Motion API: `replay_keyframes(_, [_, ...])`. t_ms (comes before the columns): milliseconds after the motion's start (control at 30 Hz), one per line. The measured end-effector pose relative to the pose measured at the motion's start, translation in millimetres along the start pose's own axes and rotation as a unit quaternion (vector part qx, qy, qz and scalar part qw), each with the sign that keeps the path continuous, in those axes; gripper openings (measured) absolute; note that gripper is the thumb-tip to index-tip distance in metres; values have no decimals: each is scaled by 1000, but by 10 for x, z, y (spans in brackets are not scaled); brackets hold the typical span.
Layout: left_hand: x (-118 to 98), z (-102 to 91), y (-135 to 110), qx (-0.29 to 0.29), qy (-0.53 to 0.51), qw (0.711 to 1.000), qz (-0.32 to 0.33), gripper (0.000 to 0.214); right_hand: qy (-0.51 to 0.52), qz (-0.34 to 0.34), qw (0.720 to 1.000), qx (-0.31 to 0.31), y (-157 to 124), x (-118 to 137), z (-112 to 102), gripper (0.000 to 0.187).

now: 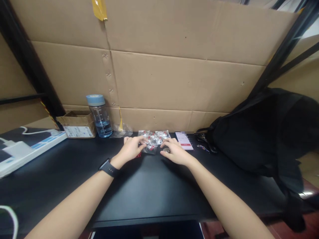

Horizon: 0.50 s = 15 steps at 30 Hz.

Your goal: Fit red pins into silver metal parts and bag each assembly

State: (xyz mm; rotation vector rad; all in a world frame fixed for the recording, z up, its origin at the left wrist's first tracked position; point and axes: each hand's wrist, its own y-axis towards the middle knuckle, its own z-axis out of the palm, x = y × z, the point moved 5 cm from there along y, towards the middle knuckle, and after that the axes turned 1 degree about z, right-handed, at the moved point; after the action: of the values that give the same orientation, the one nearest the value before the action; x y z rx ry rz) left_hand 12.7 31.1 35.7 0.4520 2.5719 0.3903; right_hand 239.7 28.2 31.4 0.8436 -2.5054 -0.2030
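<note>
Several small clear plastic bags (151,139) with red and silvery bits inside lie in a cluster at the back of the black desk. At their left side is my left hand (132,148), thumb and fingers curved but apart, fingertips at the bags' edge. A small red item (138,155) shows just under that hand. On the other side, my right hand (174,151) has its thumb and index finger curled about a small round metallic thing (166,150); its exact kind is too small to make out.
A phone (183,141) lies behind my right hand, with keys (203,148) beside it. The black backpack (259,132) fills the right side. Leftward stand a water bottle (100,116), a cardboard box (78,124) and a power strip (32,151). Cardboard panels (159,79) wall the back.
</note>
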Motion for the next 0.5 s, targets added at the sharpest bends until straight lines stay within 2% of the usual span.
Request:
replay_keyframes(133, [373, -90, 91, -36, 1, 995, -97, 20, -16, 12, 1000, -8, 5, -64, -62, 17])
replay_keyframes(267, [638, -66, 129, -49, 44, 989, -129, 24, -44, 21, 999, 22, -3, -142, -33, 26])
replay_keyframes(333, [677, -46, 140, -63, 62, 988, -125, 29, -57, 29, 997, 45, -6, -198, 7, 36])
replay_keyframes(433, [615, -86, 143, -97, 99, 985, -107, 31, -52, 28, 996, 64, 3, -263, 46, 43])
replay_keyframes(500, [513, -117, 140, -69, 109, 989, -75, 24, -25, 12, 997, 66, 16, -274, 51, 41])
